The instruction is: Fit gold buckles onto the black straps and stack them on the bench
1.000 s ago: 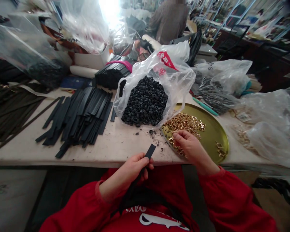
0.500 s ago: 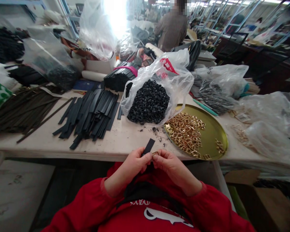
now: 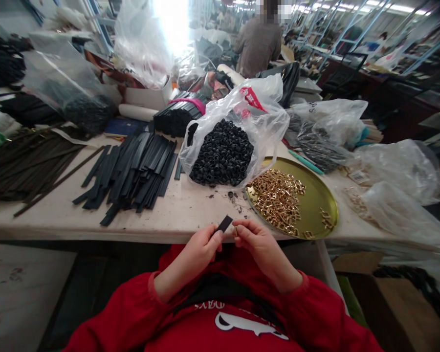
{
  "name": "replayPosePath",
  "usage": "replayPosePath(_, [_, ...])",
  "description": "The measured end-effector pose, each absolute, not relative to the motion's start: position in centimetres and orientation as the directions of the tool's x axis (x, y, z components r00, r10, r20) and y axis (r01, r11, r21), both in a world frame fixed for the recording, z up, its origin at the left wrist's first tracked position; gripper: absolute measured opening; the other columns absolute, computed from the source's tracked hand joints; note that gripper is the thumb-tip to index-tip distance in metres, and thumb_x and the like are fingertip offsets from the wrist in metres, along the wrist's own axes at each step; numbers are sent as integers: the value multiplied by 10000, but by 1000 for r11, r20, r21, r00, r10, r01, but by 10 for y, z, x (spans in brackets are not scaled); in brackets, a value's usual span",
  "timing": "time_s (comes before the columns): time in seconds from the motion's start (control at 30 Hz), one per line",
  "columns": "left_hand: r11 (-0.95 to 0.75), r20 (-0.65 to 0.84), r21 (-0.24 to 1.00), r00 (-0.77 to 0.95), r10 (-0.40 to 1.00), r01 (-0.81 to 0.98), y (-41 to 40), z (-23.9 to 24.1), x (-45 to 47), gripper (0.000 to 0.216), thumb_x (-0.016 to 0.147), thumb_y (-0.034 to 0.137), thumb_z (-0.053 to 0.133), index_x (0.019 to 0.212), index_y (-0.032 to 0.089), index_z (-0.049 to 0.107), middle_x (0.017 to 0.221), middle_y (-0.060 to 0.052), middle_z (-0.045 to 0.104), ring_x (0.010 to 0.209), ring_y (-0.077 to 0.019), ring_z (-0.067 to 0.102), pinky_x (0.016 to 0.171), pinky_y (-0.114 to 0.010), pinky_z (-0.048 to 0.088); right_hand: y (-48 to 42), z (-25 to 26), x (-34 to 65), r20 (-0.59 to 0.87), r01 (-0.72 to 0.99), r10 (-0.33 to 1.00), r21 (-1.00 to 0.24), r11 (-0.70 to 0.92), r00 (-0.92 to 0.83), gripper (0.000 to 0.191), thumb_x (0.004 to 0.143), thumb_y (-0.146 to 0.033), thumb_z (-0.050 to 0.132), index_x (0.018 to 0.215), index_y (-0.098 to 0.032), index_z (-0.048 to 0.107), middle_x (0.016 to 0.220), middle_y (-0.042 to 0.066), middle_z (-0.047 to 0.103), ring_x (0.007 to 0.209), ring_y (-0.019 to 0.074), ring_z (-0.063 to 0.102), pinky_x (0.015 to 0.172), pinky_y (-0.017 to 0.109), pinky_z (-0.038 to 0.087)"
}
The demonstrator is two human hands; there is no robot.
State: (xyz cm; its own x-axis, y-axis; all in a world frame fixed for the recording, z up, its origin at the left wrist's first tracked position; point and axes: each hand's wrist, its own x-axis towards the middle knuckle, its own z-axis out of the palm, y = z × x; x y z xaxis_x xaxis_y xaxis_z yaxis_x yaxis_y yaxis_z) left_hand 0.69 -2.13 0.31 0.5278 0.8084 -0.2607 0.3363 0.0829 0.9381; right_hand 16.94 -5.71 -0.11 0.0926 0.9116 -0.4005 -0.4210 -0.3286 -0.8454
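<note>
My left hand (image 3: 206,244) is closed on a black strap (image 3: 225,224), whose free end points up and to the right. Just beside that end, my right hand (image 3: 252,238) pinches a small gold buckle (image 3: 235,231) between thumb and finger. The buckle looks edge-on, and a narrow gap seems to part it from the strap. Both hands are in front of the table edge. To the right, a round gold tray (image 3: 320,195) bears a heap of gold buckles (image 3: 276,200). A plastic bag (image 3: 187,155) full of small black loops (image 3: 222,154) stands open behind the hands.
Black straps (image 3: 132,168) lie piled at left, with long dark brown strips (image 3: 25,166) farther left. A teal pen-like tool (image 3: 306,162) lies behind the tray. Clear bags (image 3: 396,171) cover the right side. A person (image 3: 258,46) is across the table, back turned.
My right hand has drawn slightly away from the left and turned the buckle edge-on. The strap now tilts more to the right. The whole view has shifted a little.
</note>
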Motion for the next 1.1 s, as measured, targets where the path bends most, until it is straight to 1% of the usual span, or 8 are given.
replayPosePath(0.17, [-11,-249,903,543,802,429,-25,5,4,289,859,369,368,757,167,549,625,3,547,570,-130,478,524,-223,335,-52,-6,164,-525,-655,841,-683,-323,132,299,599,-287,768,864,-198,664,815,-4,643,537,42,544,512,156,489])
replayPosePath(0.27, [-126,-195,891,619,761,436,-25,9,7,253,861,307,372,794,180,579,753,-26,616,685,-159,534,620,-236,370,-57,-7,155,-559,-666,828,-633,-394,42,310,599,-298,771,869,-183,670,789,-3,638,509,24,505,479,133,461])
replayPosePath(0.37, [-164,-177,888,648,741,430,-23,10,12,238,864,273,367,800,182,578,802,-36,633,728,-166,550,667,-243,381,-63,-6,148,-531,-616,846,-680,-397,41,319,611,-333,760,868,-165,671,652,-32,589,468,23,445,432,135,402])
replayPosePath(0.57, [38,-250,940,611,751,339,-23,8,15,135,818,254,442,806,161,539,754,-13,620,677,-135,540,634,-227,412,-64,-7,145,-339,-373,883,-904,-210,324,282,627,-367,740,790,-182,605,487,-78,481,437,67,418,429,196,360])
replayPosePath(0.73, [111,-278,945,581,765,306,-23,7,14,186,807,329,480,742,160,523,703,-15,598,657,-128,531,599,-217,413,-67,-11,141,-319,-267,904,-932,-245,285,303,668,-459,682,696,-174,583,553,-31,548,474,95,470,451,229,380])
replayPosePath(0.83, [211,-341,936,571,747,283,-23,8,15,201,799,336,478,703,160,503,628,4,563,543,-94,481,501,-190,371,-70,-12,140,-286,-204,909,-951,-231,304,316,696,-486,648,713,-175,595,573,-21,554,506,102,476,473,232,384])
replayPosePath(0.97, [402,-475,878,572,668,259,-23,10,16,174,778,321,470,703,164,471,540,53,493,382,-45,336,375,-170,248,-69,-14,143,-277,-250,916,-946,-206,291,289,747,-471,606,729,-191,537,537,-50,508,475,87,450,461,213,372])
replayPosePath(1.1, [471,-491,858,591,640,204,-27,13,15,190,774,335,485,696,166,444,517,67,477,357,-33,313,362,-166,211,-64,-14,148,-304,-261,917,-936,-237,257,308,753,-476,597,697,-189,501,521,-60,501,450,75,434,445,200,343])
